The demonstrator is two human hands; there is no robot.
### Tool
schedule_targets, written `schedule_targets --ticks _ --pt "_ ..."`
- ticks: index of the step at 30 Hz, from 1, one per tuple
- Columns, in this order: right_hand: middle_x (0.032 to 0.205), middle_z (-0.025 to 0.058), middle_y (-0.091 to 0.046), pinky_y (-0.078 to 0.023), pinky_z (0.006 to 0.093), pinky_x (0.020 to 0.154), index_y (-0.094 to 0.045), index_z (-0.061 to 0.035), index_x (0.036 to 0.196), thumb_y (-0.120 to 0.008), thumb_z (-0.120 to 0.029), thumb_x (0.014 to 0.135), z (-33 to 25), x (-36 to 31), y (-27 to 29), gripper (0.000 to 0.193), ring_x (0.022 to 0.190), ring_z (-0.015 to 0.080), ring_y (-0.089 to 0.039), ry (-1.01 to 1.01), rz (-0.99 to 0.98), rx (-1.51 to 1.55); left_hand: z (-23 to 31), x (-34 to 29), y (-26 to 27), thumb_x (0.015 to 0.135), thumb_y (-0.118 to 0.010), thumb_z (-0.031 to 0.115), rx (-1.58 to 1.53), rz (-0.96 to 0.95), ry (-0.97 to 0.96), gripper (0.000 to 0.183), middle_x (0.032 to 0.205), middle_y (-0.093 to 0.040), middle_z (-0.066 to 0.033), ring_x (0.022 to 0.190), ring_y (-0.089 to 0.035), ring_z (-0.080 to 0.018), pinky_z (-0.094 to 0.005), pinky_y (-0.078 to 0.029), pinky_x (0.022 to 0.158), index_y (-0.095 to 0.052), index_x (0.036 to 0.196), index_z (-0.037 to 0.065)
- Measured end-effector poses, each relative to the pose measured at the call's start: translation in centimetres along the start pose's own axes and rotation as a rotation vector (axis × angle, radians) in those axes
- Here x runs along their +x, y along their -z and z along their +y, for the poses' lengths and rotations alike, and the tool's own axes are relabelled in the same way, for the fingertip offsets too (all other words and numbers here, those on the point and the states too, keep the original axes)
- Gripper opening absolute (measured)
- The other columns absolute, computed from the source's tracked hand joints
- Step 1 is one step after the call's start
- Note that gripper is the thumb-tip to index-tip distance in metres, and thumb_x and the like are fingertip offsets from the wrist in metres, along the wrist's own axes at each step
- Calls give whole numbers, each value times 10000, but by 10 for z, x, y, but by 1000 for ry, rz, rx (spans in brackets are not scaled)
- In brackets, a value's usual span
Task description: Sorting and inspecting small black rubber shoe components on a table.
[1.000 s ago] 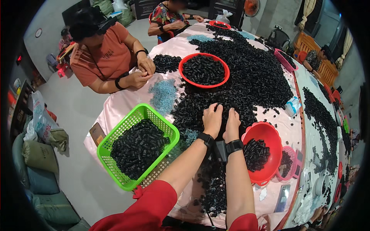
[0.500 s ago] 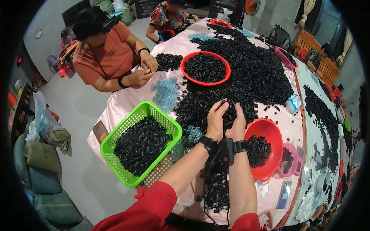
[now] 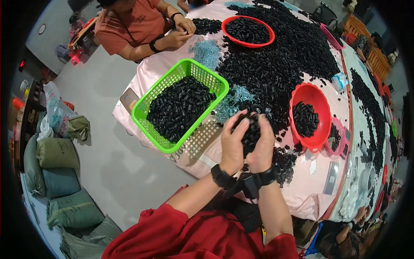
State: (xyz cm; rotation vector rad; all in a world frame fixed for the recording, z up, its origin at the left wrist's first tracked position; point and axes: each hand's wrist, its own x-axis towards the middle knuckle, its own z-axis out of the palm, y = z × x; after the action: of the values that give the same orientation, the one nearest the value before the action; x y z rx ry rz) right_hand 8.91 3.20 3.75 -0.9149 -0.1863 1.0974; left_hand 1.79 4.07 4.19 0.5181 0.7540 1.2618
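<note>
My left hand (image 3: 233, 144) and my right hand (image 3: 263, 149) are cupped together, palms facing, around a handful of small black plastic pieces (image 3: 251, 133). They hold it above the near edge of the table, beside the big heap of black pieces (image 3: 276, 71). Just beyond my fingers lie small clear-bluish bits (image 3: 234, 101). Left of my hands stands a green rectangular basket (image 3: 174, 149), well filled with black pieces. A red scalloped bowl (image 3: 324, 129) sits tilted to the right, with some black pieces inside.
Beside the red bowl are a pink basket (image 3: 343, 140) and a phone (image 3: 331, 178). A round red tray (image 3: 272, 36) full of pieces stands farther off. Across the left corner, a person in an orange shirt (image 3: 129, 30) works with both hands. Sacks (image 3: 75, 209) lie on the floor at left.
My hands have drawn back toward me from the heap and now cup a visible handful of black pieces. The view has tilted down, so the table sits higher in it.
</note>
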Motion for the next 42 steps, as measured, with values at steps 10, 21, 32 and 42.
schedule_targets --ticks 10,21,32,42 --pt "1063 53 -659 -471 277 892 -679 3 1114 -601 -198 1006 57 -48 29 242 987 139 -597 160 31 -339 -33 -30 80 945 -640 114 565 6 -389 280 1186 -616 -118 1141 -575 -245 -352 -437 1018 -660 1210 26" --pt "1275 158 -586 -373 431 1067 -698 -19 1037 -639 -80 885 68 -28 38 174 1238 336 -476 662 -30 -1119 -36 -19 89 1052 -468 168 942 66 -579 318 1318 -590 -150 1318 -470 -310 -406 -333 1142 -628 1270 0" --pt "1482 342 -423 -303 460 1159 -607 9 1335 -521 -375 1023 16 -15 43 503 1406 463 -375 274 -398 -1258 -20 -14 91 1074 -438 208 720 2 -326 421 1429 -522 -214 1336 -484 -320 -382 -348 1143 -520 1392 -56" --pt "1652 180 -187 -571 453 954 -309 33 1536 -472 -482 1050 -38 -29 36 727 1491 362 -270 -124 -400 -792 -1 -27 101 1087 -435 241 531 -41 -195 476 1500 -485 -184 1410 -431 -245 -324 -310 1170 -474 1434 -83"
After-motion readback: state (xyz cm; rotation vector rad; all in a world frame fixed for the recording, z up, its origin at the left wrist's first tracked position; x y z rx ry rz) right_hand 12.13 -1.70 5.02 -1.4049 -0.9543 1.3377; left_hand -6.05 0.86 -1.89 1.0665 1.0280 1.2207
